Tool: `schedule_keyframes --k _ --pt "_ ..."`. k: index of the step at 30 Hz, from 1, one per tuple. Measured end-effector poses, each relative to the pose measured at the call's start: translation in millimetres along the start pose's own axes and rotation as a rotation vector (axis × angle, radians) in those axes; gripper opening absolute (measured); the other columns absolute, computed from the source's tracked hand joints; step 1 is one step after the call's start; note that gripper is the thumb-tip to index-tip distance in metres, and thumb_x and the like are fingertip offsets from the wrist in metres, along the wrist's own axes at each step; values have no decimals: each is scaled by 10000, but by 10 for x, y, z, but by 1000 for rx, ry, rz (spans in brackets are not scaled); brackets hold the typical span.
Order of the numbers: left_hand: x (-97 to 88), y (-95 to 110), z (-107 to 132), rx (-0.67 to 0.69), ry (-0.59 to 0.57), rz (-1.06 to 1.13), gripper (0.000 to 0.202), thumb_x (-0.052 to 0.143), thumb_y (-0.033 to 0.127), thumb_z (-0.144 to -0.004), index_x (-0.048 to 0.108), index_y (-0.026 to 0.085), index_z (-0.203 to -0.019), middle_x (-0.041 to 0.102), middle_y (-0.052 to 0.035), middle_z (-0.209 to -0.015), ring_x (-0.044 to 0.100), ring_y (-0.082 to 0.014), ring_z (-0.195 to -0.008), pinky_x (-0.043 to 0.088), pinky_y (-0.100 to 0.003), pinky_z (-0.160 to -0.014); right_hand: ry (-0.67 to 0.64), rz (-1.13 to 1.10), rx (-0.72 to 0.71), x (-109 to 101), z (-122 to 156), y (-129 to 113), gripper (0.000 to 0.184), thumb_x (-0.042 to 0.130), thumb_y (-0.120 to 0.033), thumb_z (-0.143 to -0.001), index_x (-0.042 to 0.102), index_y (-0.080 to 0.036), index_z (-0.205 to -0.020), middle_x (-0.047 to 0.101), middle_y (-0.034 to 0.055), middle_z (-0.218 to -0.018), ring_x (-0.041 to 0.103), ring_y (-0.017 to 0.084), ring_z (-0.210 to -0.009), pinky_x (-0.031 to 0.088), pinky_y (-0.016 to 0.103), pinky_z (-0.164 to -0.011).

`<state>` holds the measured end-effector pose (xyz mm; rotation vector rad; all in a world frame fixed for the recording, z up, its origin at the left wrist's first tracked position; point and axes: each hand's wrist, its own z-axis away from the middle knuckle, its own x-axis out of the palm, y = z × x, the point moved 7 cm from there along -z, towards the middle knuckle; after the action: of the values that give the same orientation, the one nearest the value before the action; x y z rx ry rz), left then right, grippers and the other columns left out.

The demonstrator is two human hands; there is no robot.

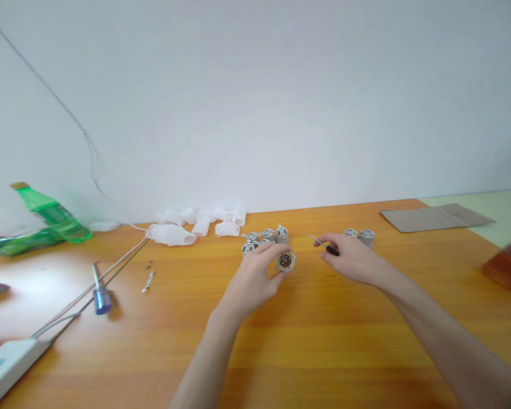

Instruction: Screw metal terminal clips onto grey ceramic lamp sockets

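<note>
My left hand point(255, 278) is closed round a small grey cylindrical part point(285, 261), whose round open end with a yellowish ring and dark inside faces me. In my right hand point(351, 258) is a thin screwdriver point(332, 250) with a black handle; its metal tip points left, apart from the part. Behind my left hand stands a group of similar grey cylindrical parts point(281, 234), some of them covered by the hand. Two more grey cylinders point(367, 237) stand just behind my right hand.
White foam net sleeves point(170, 234) lie along the wall. At left are a blue-handled screwdriver point(102, 300), a small metal strip point(148, 282), green bottles point(53, 213), cables and a power strip point(12, 363). Brown cardboard point(436, 217) and a container of reddish liquid point(506, 270) sit at right.
</note>
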<state>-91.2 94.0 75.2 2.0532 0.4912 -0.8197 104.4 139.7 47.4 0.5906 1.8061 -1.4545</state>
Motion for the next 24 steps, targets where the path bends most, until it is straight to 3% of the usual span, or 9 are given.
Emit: schedule_keyframes --k 3,5,7,9,12,16,24 --pt "-220 -153 15 -173 123 76 327 743 336 -827 692 226 -1132 767 -54 -986 715 -224 -865 544 -329 -833 -86 -64 -103 80 48 -108 437 542 -18 -783 765 -179 -1123 774 109 -1145 717 236 -1003 517 326 -859" --pt "-356 -278 48 -307 141 118 310 745 403 -815 695 202 -1047 739 -29 -803 690 -194 -682 524 -278 -631 -159 -140 -144 140 93 -207 446 569 -28 -779 758 -201 -1144 776 104 -1140 729 237 -970 537 354 -861" --pt "-476 -355 80 -371 135 141 291 761 435 -786 673 189 -915 688 -7 -693 641 -171 -579 466 -250 -529 -221 -239 -129 224 133 -308 434 621 -86 -795 717 -196 -1203 786 101 -1065 739 224 -858 561 364 -797" --pt "-544 -421 118 -426 93 155 290 760 438 -779 625 187 -829 662 4 -659 626 -161 -550 448 -241 -508 -250 -358 -148 319 170 -455 348 651 -132 -812 694 -185 -1153 786 85 -1015 742 207 -843 571 342 -773" --pt "-595 -456 160 -430 43 138 291 743 440 -792 596 188 -785 648 6 -658 620 -155 -565 447 -236 -525 -206 -415 -241 433 222 -694 95 684 -156 -805 729 -181 -885 785 55 -930 735 198 -865 561 337 -843" --pt "-587 -483 204 -411 -22 165 282 725 448 -812 659 193 -914 640 11 -669 618 -150 -582 456 -231 -543 -223 -464 -276 577 291 -859 149 636 -140 -836 755 -173 -918 791 56 -936 730 188 -835 577 321 -810" --pt "-511 -612 263 -423 -131 202 264 683 415 -837 735 199 -981 702 -43 -795 645 -167 -659 519 -267 -614 -119 -332 -364 572 315 -869 220 570 -117 -895 728 -183 -1033 775 63 -1033 715 199 -928 563 352 -868"
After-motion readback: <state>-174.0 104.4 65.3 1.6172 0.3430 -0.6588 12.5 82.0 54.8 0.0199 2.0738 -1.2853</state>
